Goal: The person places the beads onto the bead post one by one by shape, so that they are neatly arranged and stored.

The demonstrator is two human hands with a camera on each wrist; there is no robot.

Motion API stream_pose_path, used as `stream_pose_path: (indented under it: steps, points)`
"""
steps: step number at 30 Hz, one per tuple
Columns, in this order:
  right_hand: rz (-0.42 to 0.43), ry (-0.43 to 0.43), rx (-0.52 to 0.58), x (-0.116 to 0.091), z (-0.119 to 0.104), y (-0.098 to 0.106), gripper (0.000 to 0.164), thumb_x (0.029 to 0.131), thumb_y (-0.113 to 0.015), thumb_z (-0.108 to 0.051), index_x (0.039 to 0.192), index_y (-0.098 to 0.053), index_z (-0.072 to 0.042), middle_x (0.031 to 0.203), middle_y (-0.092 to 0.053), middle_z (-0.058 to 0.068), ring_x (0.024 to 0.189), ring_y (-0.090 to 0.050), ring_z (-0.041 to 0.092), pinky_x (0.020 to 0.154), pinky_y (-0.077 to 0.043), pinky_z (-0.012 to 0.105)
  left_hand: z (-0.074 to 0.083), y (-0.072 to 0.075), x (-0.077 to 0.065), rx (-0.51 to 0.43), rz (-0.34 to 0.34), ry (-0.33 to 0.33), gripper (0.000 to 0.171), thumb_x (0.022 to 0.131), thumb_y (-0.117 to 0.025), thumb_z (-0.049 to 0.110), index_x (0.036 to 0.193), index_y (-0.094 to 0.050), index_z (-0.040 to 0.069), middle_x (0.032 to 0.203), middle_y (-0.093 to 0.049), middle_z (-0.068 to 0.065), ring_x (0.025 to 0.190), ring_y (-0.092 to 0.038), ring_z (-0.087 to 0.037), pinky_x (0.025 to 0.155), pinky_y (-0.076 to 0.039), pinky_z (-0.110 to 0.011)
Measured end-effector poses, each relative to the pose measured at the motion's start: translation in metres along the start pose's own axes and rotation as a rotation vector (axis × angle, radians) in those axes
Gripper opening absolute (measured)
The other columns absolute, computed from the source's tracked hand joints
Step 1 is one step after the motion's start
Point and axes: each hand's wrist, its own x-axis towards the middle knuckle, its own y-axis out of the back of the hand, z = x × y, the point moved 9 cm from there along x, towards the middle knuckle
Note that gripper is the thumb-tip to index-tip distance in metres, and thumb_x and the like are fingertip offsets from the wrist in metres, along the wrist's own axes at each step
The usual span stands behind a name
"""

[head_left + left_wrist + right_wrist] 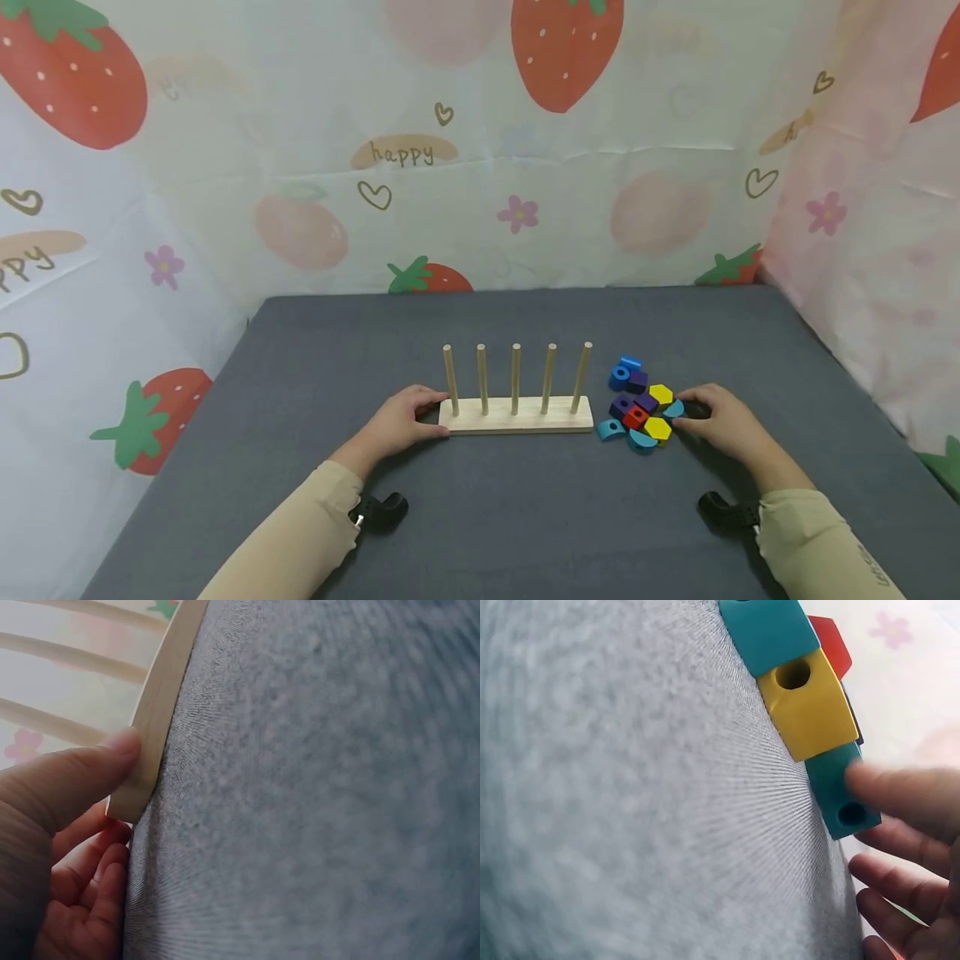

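A pale wooden peg board point(517, 427) with several upright pegs sits on the grey cloth. My left hand point(400, 419) grips its left end; in the left wrist view the thumb point(90, 769) presses the base's front face and the fingers are behind it. To the right, my right hand point(720, 421) pinches a blue half-round block point(674, 409) at the edge of a group of blocks. In the right wrist view this block point(829, 784) has a hole, and it touches a yellow block point(814, 709). The far side of my right fingers' contact is partly hidden.
Beside the board's right end are a red block point(635, 417), yellow hexagon blocks point(660, 394), purple blocks point(637, 382) and a blue round bead point(618, 378). Grey cloth point(517, 517) covers the table. A strawberry-printed curtain point(517, 175) hangs behind it.
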Motion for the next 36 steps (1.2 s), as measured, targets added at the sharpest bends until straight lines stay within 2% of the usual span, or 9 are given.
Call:
stream_pose_path:
  steps: [4,9,16,21,31,36]
  points:
    - [0.016,-0.024,-0.003,-0.0002,0.0036,-0.0011,0.05,0.086,-0.061,-0.04,0.113,-0.06,0.001,0.117,-0.05,0.023,0.104,-0.047,0.038,0.086,-0.038,0.055,0.0002,-0.0013,-0.0002,0.011,0.007,-0.005,0.055,0.07,-0.079,0.028,0.119,-0.061,0.011,0.106,-0.058,0.0,0.096,-0.053,-0.014,0.086,-0.044,-0.035]
    - [0.043,-0.033,-0.009,0.0001,0.0036,-0.0006,0.043,0.086,-0.062,-0.04,0.104,-0.064,-0.001,0.113,-0.052,0.021,0.101,-0.048,0.037,0.084,-0.039,0.054,0.0003,-0.0009,-0.0002,0.014,0.018,-0.007,0.054,0.07,-0.08,0.027,0.118,-0.062,0.011,0.105,-0.058,0.0,0.096,-0.053,-0.014,0.086,-0.044,-0.035]
    - [-0.014,-0.056,0.001,-0.0002,0.0025,-0.0021,0.055,0.084,-0.062,-0.042,0.111,-0.061,0.006,0.12,-0.05,0.022,0.11,-0.044,0.041,0.089,-0.036,0.057,-0.0009,-0.0018,-0.0005,0.004,0.011,0.007,0.054,0.07,-0.079,0.027,0.118,-0.062,0.01,0.107,-0.058,0.0,0.099,-0.053,-0.015,0.088,-0.043,-0.036]
    - [-0.029,-0.053,0.014,-0.0014,0.0014,-0.0025,0.056,0.084,-0.062,-0.042,0.113,-0.059,0.006,0.122,-0.049,0.023,0.111,-0.043,0.042,0.09,-0.036,0.057,-0.0026,-0.002,-0.001,0.008,0.012,0.025,0.054,0.07,-0.079,0.028,0.119,-0.062,0.011,0.108,-0.058,0.001,0.099,-0.053,-0.015,0.088,-0.043,-0.035]
    - [-0.016,-0.015,0.041,-0.0008,0.0,-0.0016,0.047,0.084,-0.065,-0.037,0.113,-0.062,0.0,0.118,-0.051,0.022,0.108,-0.045,0.038,0.089,-0.036,0.057,-0.0015,-0.0013,-0.0014,0.001,0.013,0.023,0.053,0.07,-0.079,0.028,0.117,-0.063,0.012,0.106,-0.058,0.001,0.097,-0.053,-0.014,0.086,-0.044,-0.035]
    - [-0.013,0.005,0.052,-0.0006,0.0,-0.001,0.041,0.083,-0.067,-0.035,0.108,-0.063,-0.003,0.113,-0.055,0.019,0.1,-0.048,0.033,0.086,-0.039,0.051,-0.0024,-0.0016,-0.0009,0.008,0.01,0.031,0.053,0.07,-0.079,0.029,0.118,-0.062,0.013,0.106,-0.058,0.002,0.096,-0.053,-0.013,0.086,-0.044,-0.035]
